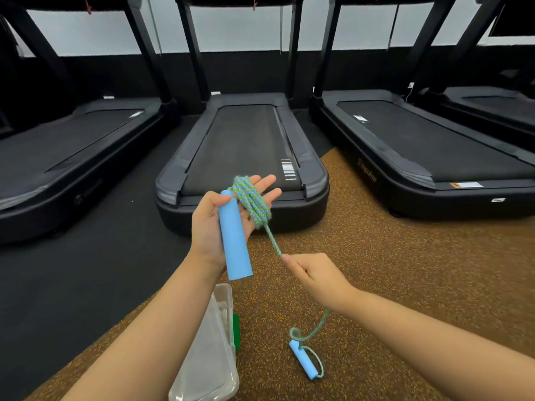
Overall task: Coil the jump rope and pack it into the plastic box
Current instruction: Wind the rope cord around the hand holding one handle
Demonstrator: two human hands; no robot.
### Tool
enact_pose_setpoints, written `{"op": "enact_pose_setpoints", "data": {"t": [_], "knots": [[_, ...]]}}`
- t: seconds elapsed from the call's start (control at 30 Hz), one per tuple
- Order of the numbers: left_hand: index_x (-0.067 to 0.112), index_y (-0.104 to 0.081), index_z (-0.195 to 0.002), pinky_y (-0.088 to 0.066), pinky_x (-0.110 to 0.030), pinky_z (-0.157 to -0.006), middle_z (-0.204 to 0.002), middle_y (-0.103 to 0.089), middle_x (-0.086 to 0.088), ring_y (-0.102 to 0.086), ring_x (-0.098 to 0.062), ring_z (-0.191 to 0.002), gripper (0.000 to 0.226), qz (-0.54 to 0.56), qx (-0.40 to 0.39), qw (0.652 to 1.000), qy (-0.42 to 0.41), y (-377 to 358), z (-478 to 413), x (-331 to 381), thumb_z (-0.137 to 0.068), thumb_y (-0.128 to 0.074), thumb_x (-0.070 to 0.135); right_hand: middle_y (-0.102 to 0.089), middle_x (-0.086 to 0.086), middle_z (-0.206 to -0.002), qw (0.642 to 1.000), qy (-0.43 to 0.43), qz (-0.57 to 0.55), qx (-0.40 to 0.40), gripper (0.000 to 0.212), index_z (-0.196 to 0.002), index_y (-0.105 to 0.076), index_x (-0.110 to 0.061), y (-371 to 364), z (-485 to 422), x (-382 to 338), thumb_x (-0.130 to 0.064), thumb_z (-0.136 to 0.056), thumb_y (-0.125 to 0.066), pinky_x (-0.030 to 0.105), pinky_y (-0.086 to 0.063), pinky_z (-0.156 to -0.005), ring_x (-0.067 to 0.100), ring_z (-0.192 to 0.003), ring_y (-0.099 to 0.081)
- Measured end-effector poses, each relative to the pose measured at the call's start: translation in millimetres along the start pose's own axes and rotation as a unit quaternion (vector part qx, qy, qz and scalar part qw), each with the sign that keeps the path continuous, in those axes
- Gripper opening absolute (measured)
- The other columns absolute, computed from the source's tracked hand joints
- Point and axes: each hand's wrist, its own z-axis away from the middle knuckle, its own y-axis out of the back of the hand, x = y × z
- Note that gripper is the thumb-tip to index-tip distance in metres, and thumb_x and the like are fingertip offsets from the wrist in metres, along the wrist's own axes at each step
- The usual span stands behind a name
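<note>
winding: left hand (215,227) pins handle (235,237), coil (253,202) around palm; right hand (314,277) pinches rope (273,241) at 5 o'clock from coil; plastic box (212,351) below.

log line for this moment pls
left hand: holds handle, rope coiled on palm | right hand: pinches rope | box: floor

Bare forearms, hands (220,227); no sleeves visible.

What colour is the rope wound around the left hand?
The rope is braided light blue and green, clearest in the head view against the left hand.
</note>
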Motion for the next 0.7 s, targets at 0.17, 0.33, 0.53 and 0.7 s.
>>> {"op": "enact_pose_setpoints", "data": {"t": [0.17, 0.33, 0.53, 0.7], "knots": [[-0.004, -0.032, -0.141, -0.047, -0.043, -0.101, -0.14, -0.048, -0.024, -0.051, -0.039, -0.125, 0.093, -0.008, 0.03, 1.0, -0.003, 9, -2, -1, -0.059, -0.065, 0.023, -0.033, -0.007, -0.049, 1.0, 0.004, -0.013, 0.013, 0.047, -0.055, -0.028, -0.027, 0, 11, 2, -0.044, -0.098, -0.034, 0.03, -0.031, -0.053, 0.009, -0.049, -0.035], [-0.001, -0.041, -0.135, -0.042, -0.044, -0.104, -0.133, -0.056, -0.021, -0.055, -0.037, -0.122, 0.096, -0.048, 0.088, 0.995, -0.009, 23, 0, -4, -0.05, -0.074, 0.026, -0.035, -0.009, -0.051, 0.999, 0.036, 0.021, 0.015, 0.044, -0.056, -0.029, -0.03, 6, 16, 4, -0.052, -0.095, -0.029, 0.027, -0.034, -0.055, 0.008, -0.052, -0.04], [-0.003, -0.041, -0.134, -0.043, -0.037, -0.098, -0.133, -0.055, -0.021, -0.054, -0.036, -0.122, 0.052, -0.103, 0.241, 0.965, -0.01, 37, -6, -10, -0.085, -0.041, 0.013, -0.041, -0.009, -0.059, 0.982, 0.132, 0.126, -0.038, 0.048, -0.064, -0.036, -0.025, 25, 14, -4, -0.059, -0.093, -0.017, 0.028, -0.038, -0.059, 0.009, -0.057, -0.044], [0.015, -0.062, -0.098, -0.046, -0.03, -0.082, -0.128, -0.059, -0.009, -0.057, -0.025, -0.114, 0.031, -0.299, 0.244, 0.92, 0.07, 40, -5, -15, -0.07, -0.056, 0.024, -0.038, -0.014, -0.061, 0.954, 0.208, 0.207, -0.058, 0.04, -0.067, -0.038, -0.027, 57, -2, -25, -0.052, -0.096, -0.026, 0.022, -0.037, -0.054, 0.004, -0.055, -0.041]]}}
